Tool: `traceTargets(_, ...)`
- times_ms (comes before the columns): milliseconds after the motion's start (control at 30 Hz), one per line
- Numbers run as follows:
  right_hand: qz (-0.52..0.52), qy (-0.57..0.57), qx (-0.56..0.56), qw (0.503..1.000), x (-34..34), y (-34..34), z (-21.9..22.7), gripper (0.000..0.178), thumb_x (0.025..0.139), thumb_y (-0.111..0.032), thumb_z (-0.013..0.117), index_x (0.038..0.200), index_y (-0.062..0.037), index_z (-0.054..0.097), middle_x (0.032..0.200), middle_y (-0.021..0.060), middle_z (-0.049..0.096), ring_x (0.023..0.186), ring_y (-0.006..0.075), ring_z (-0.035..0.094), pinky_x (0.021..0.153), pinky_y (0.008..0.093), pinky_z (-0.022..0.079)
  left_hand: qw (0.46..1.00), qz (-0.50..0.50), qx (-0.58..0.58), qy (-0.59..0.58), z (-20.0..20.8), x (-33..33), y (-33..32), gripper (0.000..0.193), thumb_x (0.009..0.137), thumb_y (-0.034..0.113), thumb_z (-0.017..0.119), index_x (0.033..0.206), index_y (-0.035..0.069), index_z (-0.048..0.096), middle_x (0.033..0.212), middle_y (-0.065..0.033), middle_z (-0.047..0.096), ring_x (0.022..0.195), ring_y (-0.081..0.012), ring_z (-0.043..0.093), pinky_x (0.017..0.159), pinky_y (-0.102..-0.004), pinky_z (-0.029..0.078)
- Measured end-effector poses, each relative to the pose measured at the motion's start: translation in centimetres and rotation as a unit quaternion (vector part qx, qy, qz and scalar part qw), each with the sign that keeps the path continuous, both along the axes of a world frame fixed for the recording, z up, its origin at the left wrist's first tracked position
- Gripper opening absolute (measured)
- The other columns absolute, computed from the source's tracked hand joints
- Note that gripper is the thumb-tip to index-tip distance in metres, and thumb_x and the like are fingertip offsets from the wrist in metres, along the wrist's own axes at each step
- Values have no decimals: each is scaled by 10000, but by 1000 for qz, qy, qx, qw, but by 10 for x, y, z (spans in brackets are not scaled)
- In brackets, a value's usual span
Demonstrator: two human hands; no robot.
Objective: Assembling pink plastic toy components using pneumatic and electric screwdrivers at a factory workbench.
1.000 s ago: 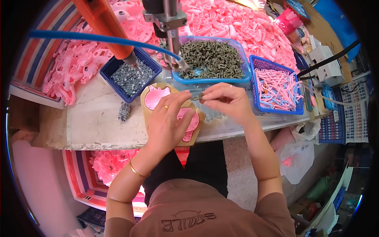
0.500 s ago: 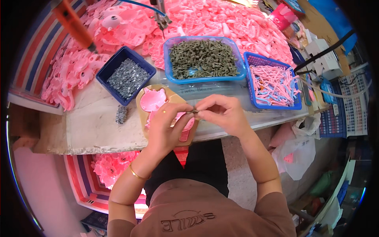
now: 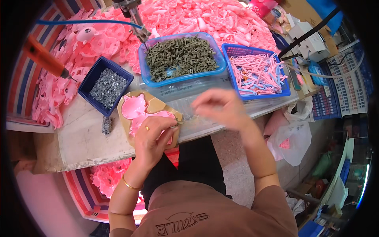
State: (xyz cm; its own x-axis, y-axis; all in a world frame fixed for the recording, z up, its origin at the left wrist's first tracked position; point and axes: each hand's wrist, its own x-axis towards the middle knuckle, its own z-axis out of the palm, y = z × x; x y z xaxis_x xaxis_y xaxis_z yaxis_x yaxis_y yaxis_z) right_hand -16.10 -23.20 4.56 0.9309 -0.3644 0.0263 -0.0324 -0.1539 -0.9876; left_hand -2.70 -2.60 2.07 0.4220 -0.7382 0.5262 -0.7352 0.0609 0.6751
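Note:
My left hand (image 3: 152,136) is closed, its thumb and forefinger pinching a small olive-grey plastic part (image 3: 179,123) at the right edge of a tan fixture (image 3: 123,127). In this fixture lies a pink animal-shaped shell (image 3: 134,106), partly hidden under my left hand. My right hand (image 3: 221,107) is apart from the left, over the table to the right of the fixture. Motion smears its fingers, so whether they hold anything does not show. Beyond the hands stands a light-blue tub (image 3: 164,82) full of similar olive-grey parts (image 3: 179,57).
A navy box (image 3: 87,91) of small metal pieces stands at left, a small metal bundle (image 3: 106,125) before it. At right is a blue basket (image 3: 262,96) of pink and blue sticks. Pink shells (image 3: 189,17) pile up behind. An orange screwdriver (image 3: 45,58) and a metal tool (image 3: 139,24) hang overhead.
Both hands were together at the small part; now my right hand has drawn away to the right. My left hand keeps the part, lower and further left. The whole view has shifted somewhat.

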Motion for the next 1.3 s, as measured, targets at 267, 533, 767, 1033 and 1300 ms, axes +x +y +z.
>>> traceTargets(267,-256,191,-456,831,-7,-149,-39,250,828,-162,724,1027,-16,691,876,143,731,810,255,718,734,359,544,993,-2,-43,-106,-2,0,3,306,709,0,751,1002,78,708,974,-73,710,882,-264,682,745,-343,565)
traceTargets(533,-225,208,-439,845,-13,-173,-57,263,785,-75,690,1039,-12,715,815,127,727,747,207,707,701,325,544,983,-11,-49,-178,3,5,12,304,688,29,700,989,60,720,1022,-75,724,887,-249,702,736,-329,588)
traceTargets(767,-263,148,-358,884,-20,-169,-50,293,816,-45,680,1101,19,705,825,69,686,711,123,642,607,274,524,983,-12,-65,-174,-1,6,15,298,705,48,706,1002,62,720,1034,-79,726,893,-252,702,749,-332,590)
traceTargets(1033,-237,69,-236,940,-20,-121,-23,186,902,-64,645,1062,9,704,877,14,665,767,79,597,681,242,496,994,26,-74,-75,-8,1,25,289,738,-14,766,1013,65,724,1023,-85,734,908,-259,707,763,-332,585)
traceTargets(1300,25,90,-61,994,-3,16,2,163,958,-76,570,1093,-4,628,900,-5,602,789,61,534,712,217,445,957,54,26,285,1,-8,39,163,937,50,664,1088,-6,683,1047,-102,736,915,-159,699,811,-302,557)
